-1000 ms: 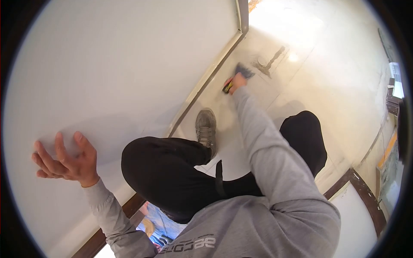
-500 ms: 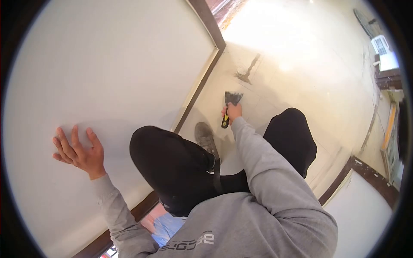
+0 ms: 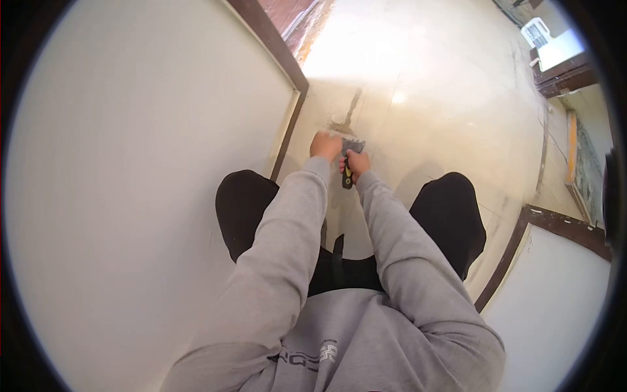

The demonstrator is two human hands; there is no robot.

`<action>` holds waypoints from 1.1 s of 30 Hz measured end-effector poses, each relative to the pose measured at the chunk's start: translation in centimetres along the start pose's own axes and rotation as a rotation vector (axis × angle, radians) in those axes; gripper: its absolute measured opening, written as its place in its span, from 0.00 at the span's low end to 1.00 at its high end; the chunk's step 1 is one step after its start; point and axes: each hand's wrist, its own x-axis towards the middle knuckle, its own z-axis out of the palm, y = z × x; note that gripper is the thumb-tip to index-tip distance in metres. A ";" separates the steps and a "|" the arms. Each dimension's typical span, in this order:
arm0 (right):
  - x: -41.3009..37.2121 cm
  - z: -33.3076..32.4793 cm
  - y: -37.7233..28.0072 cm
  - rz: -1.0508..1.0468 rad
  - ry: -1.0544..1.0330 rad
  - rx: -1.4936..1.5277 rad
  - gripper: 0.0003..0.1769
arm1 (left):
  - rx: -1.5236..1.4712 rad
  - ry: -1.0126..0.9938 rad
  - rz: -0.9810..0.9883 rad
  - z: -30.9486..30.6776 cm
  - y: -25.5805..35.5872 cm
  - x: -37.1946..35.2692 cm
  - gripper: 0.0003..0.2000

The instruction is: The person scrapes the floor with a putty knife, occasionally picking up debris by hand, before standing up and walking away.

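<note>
My right hand (image 3: 358,163) grips a scraper (image 3: 347,178) by its black and yellow handle. The wide, smeared blade (image 3: 354,145) points away from me, low over the pale floor. Close against the blade's left side is my left hand (image 3: 325,145), its fingers curled and partly hidden. Whether it holds anything I cannot make out. Just beyond the hands, a brownish patch of dirt or filler (image 3: 341,127) lies on the floor, with a dark streak (image 3: 354,104) running away from it.
A white panel (image 3: 150,163) with a dark brown frame (image 3: 287,140) rises on my left. Another brown-framed white panel (image 3: 555,281) is at lower right. My bent knees flank my arms. At upper right are a white container (image 3: 535,31) and a board with an orange edge (image 3: 573,147).
My left hand has left the white panel and come over to the scraper's blade. The right hand still holds the scraper. My view has shifted slightly to the right.
</note>
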 end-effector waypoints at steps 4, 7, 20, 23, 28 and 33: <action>2.7 0.0 2.1 -0.173 0.068 -0.064 0.23 | -0.502 -0.138 -0.570 8.7 -5.4 3.5 0.25; 7.3 -0.6 5.5 -0.194 0.182 -0.100 0.29 | -0.671 -0.050 -0.619 9.1 -2.9 3.0 0.27; 7.1 -0.2 5.3 -0.046 0.308 -0.234 0.29 | -0.838 -0.158 -0.870 8.8 -2.9 5.1 0.19; 7.4 -0.5 5.1 -0.127 0.256 -0.383 0.29 | -0.714 -0.209 -0.843 8.1 -2.1 5.3 0.19; 10.0 0.8 6.1 0.033 0.312 -0.263 0.27 | -0.658 -0.189 -0.874 6.4 -0.8 6.1 0.21; 8.5 1.0 5.4 -0.042 0.398 -0.330 0.26 | -0.453 -0.401 -0.848 6.4 -1.9 6.6 0.24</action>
